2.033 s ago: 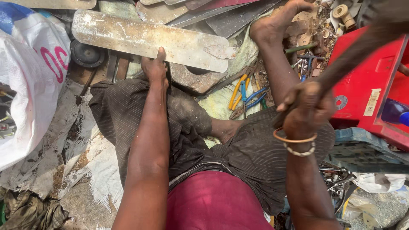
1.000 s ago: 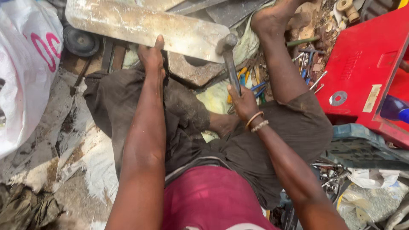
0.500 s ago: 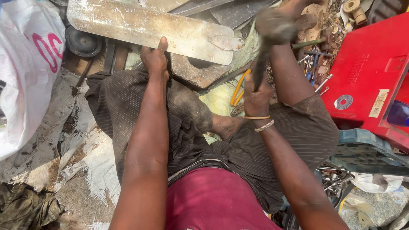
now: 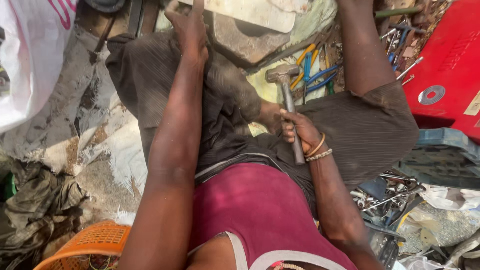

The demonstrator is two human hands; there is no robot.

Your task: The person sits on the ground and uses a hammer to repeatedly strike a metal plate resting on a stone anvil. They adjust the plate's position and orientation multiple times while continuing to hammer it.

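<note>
Steel hammer (image 4: 289, 102) gripped by right hand (image 4: 299, 131) | left hand (image 4: 189, 31) presses metal plate (image 4: 250, 12)

right hand (image 4: 300, 132) | hammer (image 4: 287, 100) lowered to lap | view shifted down

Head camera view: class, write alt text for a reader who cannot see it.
Seen from above, a seated person's right hand grips a metal hammer by its handle, while the left hand presses on a pale, worn metal sheet. Pliers with blue and yellow handles and a red metal case lie nearby.
</note>
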